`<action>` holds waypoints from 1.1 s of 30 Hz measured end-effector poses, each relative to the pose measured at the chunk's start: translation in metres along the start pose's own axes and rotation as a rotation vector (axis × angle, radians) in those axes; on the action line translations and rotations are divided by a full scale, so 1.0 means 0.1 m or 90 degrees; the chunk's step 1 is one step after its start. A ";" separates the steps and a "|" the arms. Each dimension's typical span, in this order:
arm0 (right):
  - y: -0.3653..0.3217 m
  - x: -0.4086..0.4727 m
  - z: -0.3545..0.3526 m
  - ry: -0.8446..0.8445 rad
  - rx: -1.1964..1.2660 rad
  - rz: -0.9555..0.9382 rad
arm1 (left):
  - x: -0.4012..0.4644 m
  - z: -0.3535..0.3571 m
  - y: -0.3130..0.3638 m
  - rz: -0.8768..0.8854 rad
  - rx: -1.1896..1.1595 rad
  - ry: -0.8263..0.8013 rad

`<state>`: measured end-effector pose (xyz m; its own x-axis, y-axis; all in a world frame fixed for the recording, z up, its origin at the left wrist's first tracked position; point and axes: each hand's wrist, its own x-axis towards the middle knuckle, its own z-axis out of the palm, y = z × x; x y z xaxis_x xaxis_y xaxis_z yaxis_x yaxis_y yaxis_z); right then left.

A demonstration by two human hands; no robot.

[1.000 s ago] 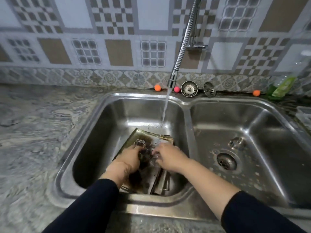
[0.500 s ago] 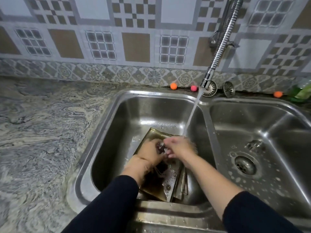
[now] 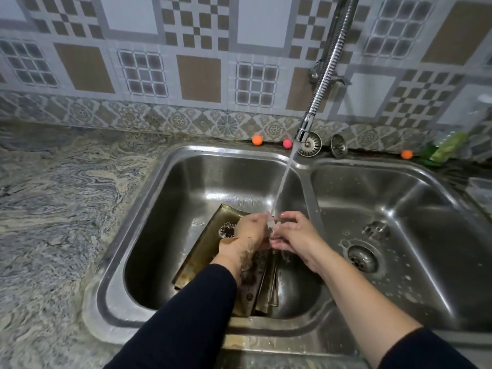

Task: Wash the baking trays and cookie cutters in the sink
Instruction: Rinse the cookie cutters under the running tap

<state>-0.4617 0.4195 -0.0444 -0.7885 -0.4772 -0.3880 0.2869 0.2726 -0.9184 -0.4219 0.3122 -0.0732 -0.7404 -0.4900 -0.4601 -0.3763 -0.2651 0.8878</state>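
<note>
Stained brass-coloured baking trays (image 3: 205, 251) lie stacked and tilted in the left basin of the steel sink (image 3: 149, 209). A flower-shaped cookie cutter (image 3: 227, 230) rests on the top tray. My left hand (image 3: 251, 230) and my right hand (image 3: 295, 234) meet above the trays, under the running water from the flexible tap (image 3: 303, 134). Between their fingertips they hold a small shiny piece (image 3: 271, 222), too blurred by the water to identify. Both sets of fingers are curled around it.
The right basin (image 3: 399, 209) has a drain (image 3: 362, 258) and soap specks. Two sink strainers (image 3: 310, 147) lean at the back rim, beside small orange and pink balls (image 3: 257, 140). A green bottle (image 3: 447, 147) stands far right. A marbled stone counter (image 3: 58, 209) spreads to the left.
Both hands have risen from the tray surface up into the water stream, bringing a small item with them. The flower cutter now lies uncovered on the tray. The camera has swung left.
</note>
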 end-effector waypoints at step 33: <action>-0.07 0.09 -0.20 -0.177 0.213 0.103 | -0.12 -0.10 0.07 0.301 0.105 0.128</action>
<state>-0.4815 0.4299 -0.0395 -0.5568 -0.6685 -0.4930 0.5901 0.0994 -0.8012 -0.4098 0.3078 -0.0610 -0.7350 -0.6779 0.0122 -0.1219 0.1498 0.9812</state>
